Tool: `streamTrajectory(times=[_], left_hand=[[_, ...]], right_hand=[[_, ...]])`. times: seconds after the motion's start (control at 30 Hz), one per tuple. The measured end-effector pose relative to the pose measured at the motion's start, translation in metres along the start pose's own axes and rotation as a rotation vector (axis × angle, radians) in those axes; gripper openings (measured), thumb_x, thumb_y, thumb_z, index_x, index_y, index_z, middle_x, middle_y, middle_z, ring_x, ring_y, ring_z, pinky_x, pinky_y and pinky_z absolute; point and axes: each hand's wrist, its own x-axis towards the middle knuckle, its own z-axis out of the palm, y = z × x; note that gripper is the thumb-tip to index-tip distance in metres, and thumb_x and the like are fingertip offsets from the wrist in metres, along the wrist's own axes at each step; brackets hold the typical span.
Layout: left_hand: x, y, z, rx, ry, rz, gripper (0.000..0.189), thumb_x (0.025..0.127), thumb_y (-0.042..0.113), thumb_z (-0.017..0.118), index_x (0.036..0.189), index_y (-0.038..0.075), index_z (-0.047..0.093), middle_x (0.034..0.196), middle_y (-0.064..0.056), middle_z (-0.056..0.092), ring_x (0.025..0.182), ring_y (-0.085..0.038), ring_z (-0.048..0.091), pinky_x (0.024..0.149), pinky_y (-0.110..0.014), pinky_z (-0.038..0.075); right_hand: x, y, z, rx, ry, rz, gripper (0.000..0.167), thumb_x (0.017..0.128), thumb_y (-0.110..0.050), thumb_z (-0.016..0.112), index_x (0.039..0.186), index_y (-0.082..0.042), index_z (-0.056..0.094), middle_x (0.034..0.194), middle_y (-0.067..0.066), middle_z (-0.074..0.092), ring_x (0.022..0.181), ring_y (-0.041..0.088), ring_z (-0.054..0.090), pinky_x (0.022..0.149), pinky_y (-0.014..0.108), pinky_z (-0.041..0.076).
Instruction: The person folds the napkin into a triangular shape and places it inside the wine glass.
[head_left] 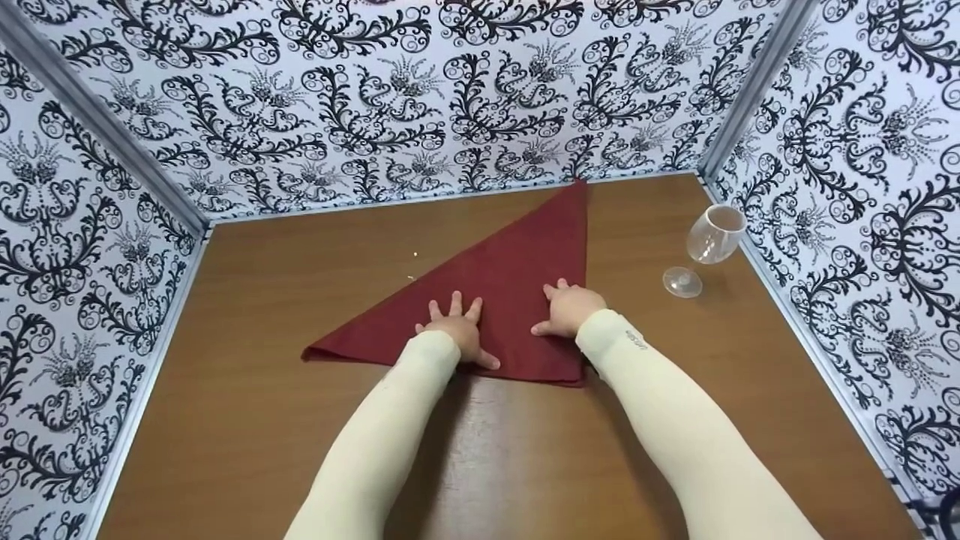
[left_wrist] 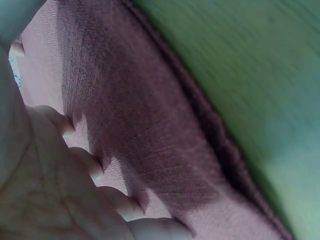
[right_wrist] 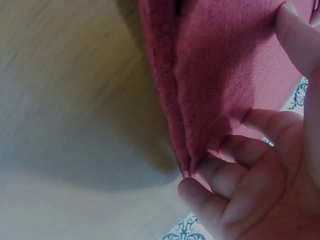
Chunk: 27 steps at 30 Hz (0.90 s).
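Note:
A dark red cloth napkin (head_left: pixel 517 277) lies folded into a large triangle on the wooden table, its layered edges visible in both wrist views. My left hand (head_left: pixel 455 334) rests on it near the front edge, fingers spread and straight. In the left wrist view, the fingertips (left_wrist: pixel 125 202) of that hand touch the fabric beside a fold of shadow. My right hand (head_left: pixel 574 309) lies at the napkin's right edge, thumb and fingers apart. Seen from the right wrist, its fingertips (right_wrist: pixel 207 172) press along the doubled edge of the cloth (right_wrist: pixel 210 75), loosely bent.
A clear stemmed glass (head_left: pixel 715 236) stands on the table to the right of the napkin. Patterned black-and-white walls (head_left: pixel 390 97) enclose the back and both sides of the wooden table (head_left: pixel 247 435). Small pale specks (head_left: pixel 415 254) lie behind the napkin's long edge.

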Motion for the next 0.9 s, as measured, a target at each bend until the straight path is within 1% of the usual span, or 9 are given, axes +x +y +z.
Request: streamTrajectory(times=[0.13, 0.23, 0.33, 0.4, 0.43, 0.5, 0.57, 0.63, 0.9], left_hand=[[-0.001, 0.000, -0.001, 0.014, 0.007, -0.005, 0.128, 0.075, 0.066, 0.086, 0.171, 0.036, 0.007, 0.180, -0.005, -0.007, 0.163, -0.048, -0.004, 0.124, -0.073, 0.021], [-0.004, 0.003, -0.002, 0.021, 0.015, -0.004, 0.127, 0.075, 0.064, 0.087, 0.171, 0.032, 0.010, 0.179, -0.009, -0.004, 0.163, -0.050, -0.001, 0.123, -0.073, 0.022], [-0.005, 0.006, -0.001, 0.009, 0.006, 0.010, 0.125, 0.078, 0.065, 0.084, 0.171, 0.027, 0.010, 0.179, -0.013, -0.005, 0.162, -0.051, -0.002, 0.122, -0.075, 0.020], [-0.004, 0.008, 0.000, 0.011, -0.009, 0.009, 0.126, 0.079, 0.068, 0.082, 0.171, 0.028, 0.007, 0.179, -0.012, -0.008, 0.162, -0.050, -0.005, 0.123, -0.076, 0.018], [-0.003, 0.008, 0.001, 0.012, -0.018, 0.005, 0.127, 0.079, 0.070, 0.081, 0.171, 0.029, 0.005, 0.179, -0.010, -0.010, 0.162, -0.049, -0.007, 0.123, -0.075, 0.016], [-0.001, 0.008, 0.001, 0.016, -0.033, -0.005, 0.128, 0.078, 0.071, 0.080, 0.171, 0.032, 0.001, 0.179, -0.007, -0.013, 0.163, -0.046, -0.010, 0.124, -0.074, 0.015], [0.001, 0.007, 0.001, 0.016, -0.040, -0.008, 0.129, 0.077, 0.072, 0.080, 0.171, 0.035, 0.000, 0.178, -0.004, -0.015, 0.163, -0.044, -0.012, 0.125, -0.073, 0.014], [0.002, 0.005, 0.001, 0.004, -0.042, 0.000, 0.129, 0.077, 0.071, 0.081, 0.170, 0.036, 0.000, 0.178, -0.003, -0.015, 0.163, -0.043, -0.013, 0.125, -0.073, 0.013], [0.002, -0.002, 0.000, -0.014, -0.025, 0.026, 0.127, 0.077, 0.065, 0.085, 0.171, 0.034, 0.005, 0.179, -0.005, -0.010, 0.163, -0.044, -0.010, 0.125, -0.074, 0.015]], right_hand=[[0.000, -0.003, 0.000, -0.042, 0.001, -0.002, 0.098, 0.093, -0.063, 0.070, 0.163, -0.004, 0.036, 0.166, 0.029, 0.034, 0.150, 0.042, 0.045, 0.113, 0.056, 0.048], [-0.001, -0.005, -0.001, -0.057, 0.012, -0.013, 0.097, 0.093, -0.062, 0.070, 0.162, -0.002, 0.037, 0.164, 0.029, 0.039, 0.149, 0.040, 0.047, 0.111, 0.056, 0.050], [0.001, -0.006, -0.004, -0.040, 0.070, -0.026, 0.095, 0.093, -0.058, 0.072, 0.162, -0.003, 0.038, 0.164, 0.027, 0.041, 0.151, 0.042, 0.043, 0.117, 0.058, 0.044], [0.003, -0.006, -0.006, -0.009, 0.093, -0.048, 0.094, 0.093, -0.055, 0.074, 0.163, -0.004, 0.036, 0.166, 0.026, 0.038, 0.153, 0.044, 0.040, 0.121, 0.059, 0.038], [0.004, -0.005, -0.006, 0.005, 0.089, -0.059, 0.095, 0.093, -0.054, 0.074, 0.164, -0.004, 0.035, 0.168, 0.025, 0.035, 0.154, 0.046, 0.037, 0.123, 0.058, 0.035], [0.006, -0.004, -0.007, 0.028, 0.043, -0.071, 0.096, 0.094, -0.054, 0.074, 0.165, -0.005, 0.031, 0.171, 0.025, 0.027, 0.156, 0.049, 0.031, 0.126, 0.058, 0.031], [0.006, -0.003, -0.005, 0.040, -0.012, -0.072, 0.098, 0.094, -0.054, 0.073, 0.166, -0.004, 0.029, 0.172, 0.025, 0.022, 0.157, 0.048, 0.028, 0.127, 0.055, 0.030], [0.006, -0.001, -0.003, 0.039, -0.038, -0.065, 0.098, 0.094, -0.054, 0.073, 0.166, -0.004, 0.028, 0.173, 0.025, 0.021, 0.157, 0.048, 0.027, 0.126, 0.054, 0.031], [0.006, -0.003, 0.001, 0.031, -0.037, -0.053, 0.098, 0.094, -0.056, 0.073, 0.165, -0.003, 0.030, 0.171, 0.026, 0.024, 0.157, 0.046, 0.030, 0.126, 0.053, 0.033]])
